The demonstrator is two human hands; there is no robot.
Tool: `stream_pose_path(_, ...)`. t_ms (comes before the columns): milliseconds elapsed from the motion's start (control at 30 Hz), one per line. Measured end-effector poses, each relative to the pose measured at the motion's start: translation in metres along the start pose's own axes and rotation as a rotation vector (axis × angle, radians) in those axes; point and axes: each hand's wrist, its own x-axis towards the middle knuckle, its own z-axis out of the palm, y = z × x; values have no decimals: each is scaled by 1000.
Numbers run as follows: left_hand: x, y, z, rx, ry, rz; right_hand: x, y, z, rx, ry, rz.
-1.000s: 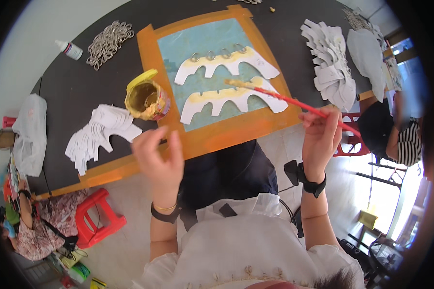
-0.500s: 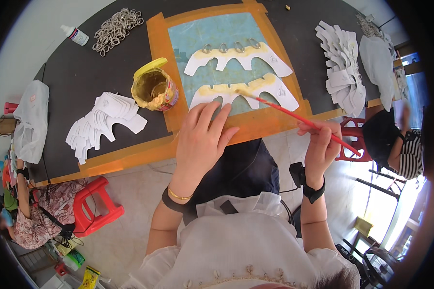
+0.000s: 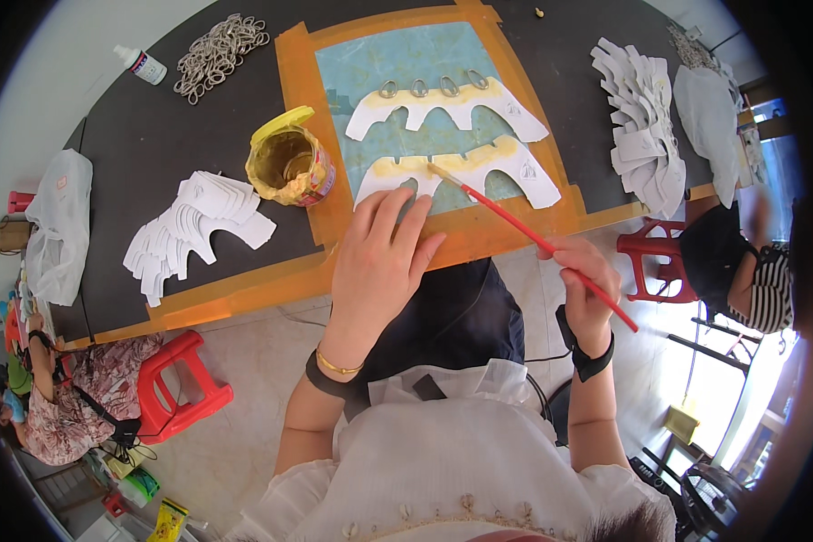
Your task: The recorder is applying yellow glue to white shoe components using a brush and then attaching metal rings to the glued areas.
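My right hand (image 3: pixel 587 285) grips a slim red-handled paintbrush (image 3: pixel 512 219), thumb and fingers closed around the handle, its pale bristles touching a thin, white, arched cut-out (image 3: pixel 470 164) whose upper edge is coated yellow. That piece lies just beyond the fingers of my left hand (image 3: pixel 378 248), which are loosely spread, palm down, the fingertips at its lower edge and the thumb standing apart.

Farther beyond my fingers, a matching white cut-out with a yellow band (image 3: pixel 434 100) carries four oval, silver-coloured metal rings (image 3: pixel 419 94) along its top. Both pieces rest on a pale blue, rectangular sheet (image 3: pixel 406 54) bordered with orange tape (image 3: pixel 296 63).

Near my left fingers, on the far left side, stands a round, yellow-smeared can (image 3: pixel 289 172), its yellow lid (image 3: pixel 285 120) tipped open. Left of those fingers sits a fanned stack of white cut-outs (image 3: pixel 199 217); well beyond it lies a heap of silver-coloured rings (image 3: pixel 219 58). A second, taller white stack (image 3: pixel 641 135) lies beyond my right fingers.
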Motion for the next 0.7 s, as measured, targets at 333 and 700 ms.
stream_pose_path(333,2,0,1,18,-1,2,-1,9,3,59,-18,137)
stream_pose_path(700,2,1,-2,39,-24,22,7,7,-3,216,44,190)
